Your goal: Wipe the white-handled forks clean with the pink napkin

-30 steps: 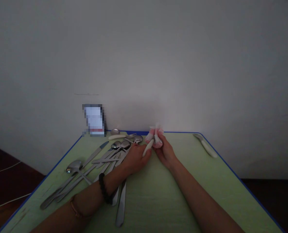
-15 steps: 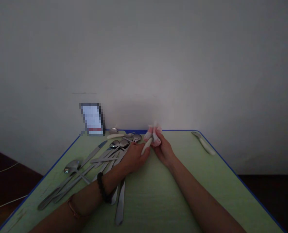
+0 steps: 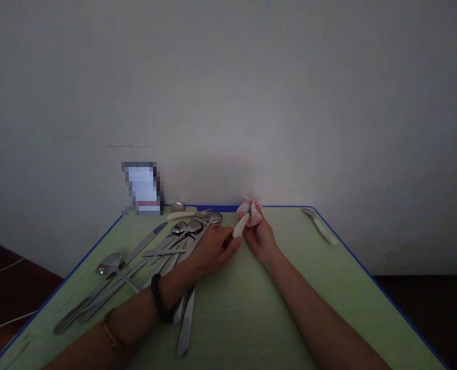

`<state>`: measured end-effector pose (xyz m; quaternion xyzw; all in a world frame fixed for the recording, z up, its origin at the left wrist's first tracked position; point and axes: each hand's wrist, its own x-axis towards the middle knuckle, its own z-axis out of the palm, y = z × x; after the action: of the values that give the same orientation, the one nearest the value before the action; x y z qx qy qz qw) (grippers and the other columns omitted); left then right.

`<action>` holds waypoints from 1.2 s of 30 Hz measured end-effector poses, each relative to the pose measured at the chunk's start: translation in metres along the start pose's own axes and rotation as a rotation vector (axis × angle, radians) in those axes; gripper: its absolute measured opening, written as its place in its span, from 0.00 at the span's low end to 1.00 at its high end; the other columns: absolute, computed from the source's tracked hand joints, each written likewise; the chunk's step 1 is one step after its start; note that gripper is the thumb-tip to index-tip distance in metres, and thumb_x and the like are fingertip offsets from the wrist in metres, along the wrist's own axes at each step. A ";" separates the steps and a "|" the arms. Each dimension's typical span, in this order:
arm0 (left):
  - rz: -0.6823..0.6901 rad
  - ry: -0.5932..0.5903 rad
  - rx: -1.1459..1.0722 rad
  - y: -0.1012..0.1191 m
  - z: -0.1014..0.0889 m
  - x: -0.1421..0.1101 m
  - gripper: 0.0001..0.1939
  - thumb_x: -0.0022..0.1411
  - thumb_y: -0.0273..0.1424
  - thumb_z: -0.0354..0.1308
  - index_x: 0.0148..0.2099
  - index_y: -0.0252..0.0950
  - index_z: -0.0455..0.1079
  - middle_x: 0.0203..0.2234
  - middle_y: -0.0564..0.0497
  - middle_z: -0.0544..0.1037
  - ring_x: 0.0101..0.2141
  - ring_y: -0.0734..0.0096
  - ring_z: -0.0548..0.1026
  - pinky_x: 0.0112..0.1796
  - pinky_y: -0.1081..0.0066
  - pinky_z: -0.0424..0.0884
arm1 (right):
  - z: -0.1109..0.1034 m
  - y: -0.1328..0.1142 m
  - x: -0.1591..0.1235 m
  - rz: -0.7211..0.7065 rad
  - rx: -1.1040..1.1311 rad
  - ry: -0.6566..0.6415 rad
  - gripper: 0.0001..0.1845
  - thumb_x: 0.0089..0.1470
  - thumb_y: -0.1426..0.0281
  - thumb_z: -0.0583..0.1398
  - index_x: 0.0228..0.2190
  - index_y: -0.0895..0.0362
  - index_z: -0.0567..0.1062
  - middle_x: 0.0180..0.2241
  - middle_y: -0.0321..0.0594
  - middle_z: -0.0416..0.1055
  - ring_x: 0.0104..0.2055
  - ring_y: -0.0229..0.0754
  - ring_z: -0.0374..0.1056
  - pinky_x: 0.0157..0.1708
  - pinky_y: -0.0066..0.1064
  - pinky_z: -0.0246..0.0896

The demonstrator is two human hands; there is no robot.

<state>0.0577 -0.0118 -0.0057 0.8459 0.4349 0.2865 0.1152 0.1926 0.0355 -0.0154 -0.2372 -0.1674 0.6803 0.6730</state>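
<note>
My left hand (image 3: 212, 250) rests on the green table (image 3: 251, 308) with its fingers closed on the white handle of a utensil (image 3: 240, 226). My right hand (image 3: 259, 237) is closed round a pink and white cloth (image 3: 252, 211) wrapped about the utensil's far end, which is hidden. Both hands meet near the table's far edge. A black bead bracelet sits on my left wrist.
Several steel spoons, forks and knives (image 3: 162, 252) lie spread over the left half of the table. A white-handled spoon (image 3: 180, 213) lies at the back edge. Another white-handled utensil (image 3: 321, 225) lies at the far right corner. A blurred white box (image 3: 142, 187) stands against the wall.
The cloth has bunched tighter round the utensil's end in my right hand. The handle has tipped up a little. The view has shifted slightly.
</note>
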 end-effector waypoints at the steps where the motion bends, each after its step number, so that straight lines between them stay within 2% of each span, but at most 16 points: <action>1: -0.001 0.006 0.001 0.000 0.000 0.000 0.17 0.64 0.36 0.41 0.25 0.38 0.59 0.19 0.53 0.66 0.25 0.69 0.64 0.34 0.68 0.61 | 0.000 0.000 0.000 -0.005 -0.009 -0.005 0.06 0.50 0.68 0.62 0.34 0.50 0.76 0.36 0.29 0.75 0.35 0.31 0.70 0.38 0.22 0.69; 5: -0.015 0.024 0.009 0.001 0.002 0.000 0.17 0.65 0.36 0.39 0.26 0.38 0.60 0.21 0.52 0.68 0.27 0.68 0.65 0.34 0.66 0.62 | -0.002 0.003 0.000 -0.001 -0.115 -0.070 0.11 0.48 0.63 0.64 0.35 0.54 0.76 0.41 0.34 0.75 0.37 0.33 0.70 0.40 0.24 0.69; 7: -0.021 0.023 0.013 0.000 0.003 0.000 0.17 0.66 0.35 0.39 0.27 0.38 0.61 0.22 0.51 0.69 0.27 0.67 0.66 0.35 0.66 0.62 | -0.001 0.004 -0.002 0.006 -0.155 -0.101 0.14 0.46 0.61 0.65 0.35 0.55 0.77 0.40 0.35 0.75 0.35 0.33 0.70 0.38 0.24 0.68; 14: -0.065 0.025 0.018 0.001 0.004 0.002 0.16 0.66 0.35 0.41 0.28 0.37 0.62 0.23 0.50 0.71 0.28 0.67 0.67 0.35 0.67 0.62 | -0.002 0.005 -0.009 0.079 -0.301 -0.228 0.17 0.38 0.58 0.68 0.28 0.58 0.77 0.23 0.32 0.72 0.25 0.33 0.64 0.31 0.25 0.61; 19: -0.089 0.010 0.015 0.000 0.005 0.003 0.17 0.66 0.35 0.41 0.28 0.37 0.63 0.22 0.50 0.72 0.27 0.67 0.67 0.34 0.68 0.61 | -0.004 0.005 -0.009 0.077 -0.350 -0.228 0.15 0.38 0.59 0.68 0.24 0.58 0.75 0.16 0.28 0.66 0.20 0.31 0.57 0.28 0.25 0.57; 26: -0.061 -0.016 0.036 0.003 0.005 0.001 0.16 0.66 0.35 0.41 0.31 0.36 0.66 0.25 0.50 0.73 0.29 0.67 0.69 0.35 0.67 0.62 | 0.000 0.003 -0.012 0.110 -0.426 -0.207 0.16 0.37 0.59 0.68 0.23 0.58 0.74 0.19 0.33 0.70 0.23 0.34 0.63 0.28 0.26 0.58; 32: -0.019 -0.001 0.045 0.007 0.006 0.000 0.16 0.66 0.35 0.41 0.31 0.36 0.66 0.24 0.49 0.73 0.29 0.67 0.69 0.36 0.67 0.62 | 0.003 0.004 -0.015 0.095 -0.404 -0.167 0.12 0.40 0.62 0.67 0.22 0.56 0.72 0.20 0.31 0.70 0.23 0.34 0.63 0.26 0.26 0.59; 36: -0.052 0.000 -0.004 0.006 0.006 0.001 0.16 0.67 0.35 0.41 0.34 0.35 0.67 0.22 0.50 0.72 0.26 0.67 0.69 0.35 0.68 0.62 | 0.001 0.007 -0.013 0.071 -0.405 -0.154 0.13 0.42 0.60 0.66 0.25 0.56 0.73 0.22 0.31 0.70 0.26 0.34 0.64 0.29 0.25 0.61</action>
<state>0.0654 -0.0143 -0.0077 0.8342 0.4560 0.2840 0.1243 0.1861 0.0225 -0.0168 -0.3204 -0.3432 0.6722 0.5725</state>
